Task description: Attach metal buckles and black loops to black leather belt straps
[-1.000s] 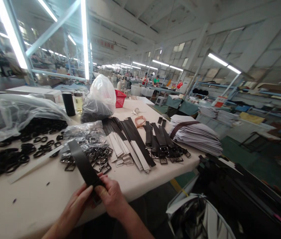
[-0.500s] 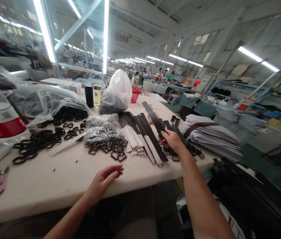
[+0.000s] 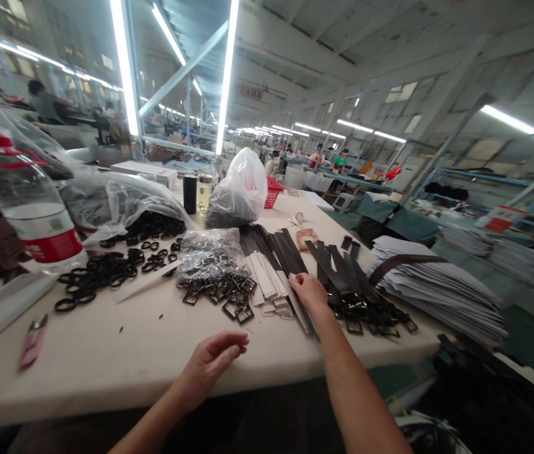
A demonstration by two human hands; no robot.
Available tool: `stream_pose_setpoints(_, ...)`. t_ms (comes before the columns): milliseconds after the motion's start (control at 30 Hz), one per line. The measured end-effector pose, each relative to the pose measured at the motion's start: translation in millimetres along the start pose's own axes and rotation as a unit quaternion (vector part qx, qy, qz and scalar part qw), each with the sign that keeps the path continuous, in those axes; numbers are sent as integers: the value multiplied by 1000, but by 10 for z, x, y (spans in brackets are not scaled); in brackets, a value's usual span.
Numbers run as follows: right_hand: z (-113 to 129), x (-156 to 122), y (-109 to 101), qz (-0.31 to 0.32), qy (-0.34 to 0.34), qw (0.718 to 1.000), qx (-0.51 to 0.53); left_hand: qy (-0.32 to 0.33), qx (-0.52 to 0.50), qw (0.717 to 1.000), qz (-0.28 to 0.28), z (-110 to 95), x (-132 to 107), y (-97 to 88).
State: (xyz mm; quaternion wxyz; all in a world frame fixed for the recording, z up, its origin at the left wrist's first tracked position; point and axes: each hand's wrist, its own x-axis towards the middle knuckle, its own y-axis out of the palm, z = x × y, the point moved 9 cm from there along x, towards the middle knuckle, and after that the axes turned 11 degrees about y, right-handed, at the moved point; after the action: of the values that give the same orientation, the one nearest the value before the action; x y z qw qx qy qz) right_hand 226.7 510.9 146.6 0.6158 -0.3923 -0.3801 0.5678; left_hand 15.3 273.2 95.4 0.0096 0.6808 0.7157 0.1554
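Note:
My right hand is over the flat straps, which are black with pale lower ends. Its fingers are closed at the edge of one strap and partly hide it. My left hand hovers by the table's front edge, holding nothing, its fingers slightly bent and thumb apart. Between the hands and the plastic bag lie black metal buckles and white strips. Right of my right hand, more black straps lie fanned out with buckles at their near ends.
A strapped stack of grey sheets stands at the right table edge. Black loops, pink thread snips and a large bottle occupy the left. Behind are a stuffed plastic bag and a red basket.
My right hand has left a dark strap on the right-hand pile and moved left onto the other straps. My left hand keeps nearly the same pose. The view has shifted left.

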Motion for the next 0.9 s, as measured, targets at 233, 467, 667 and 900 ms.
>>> stream_pose_setpoints(233,-158,138,71,36,16,999,-2,-1,-8,1000,3,10,9,-2)
stream_pose_setpoints(467,-66,172,62,45,32,997,-50,-6,-16,1000,1,33,0,-1)
stream_pose_setpoints(667,0,113,-78,12,49,997,-65,-7,-11,1000,0,31,10,1)
stream_pose_setpoints(900,493,-530,-544,-40,-79,996,18,2,-1,1000,-4,-32,34,29)
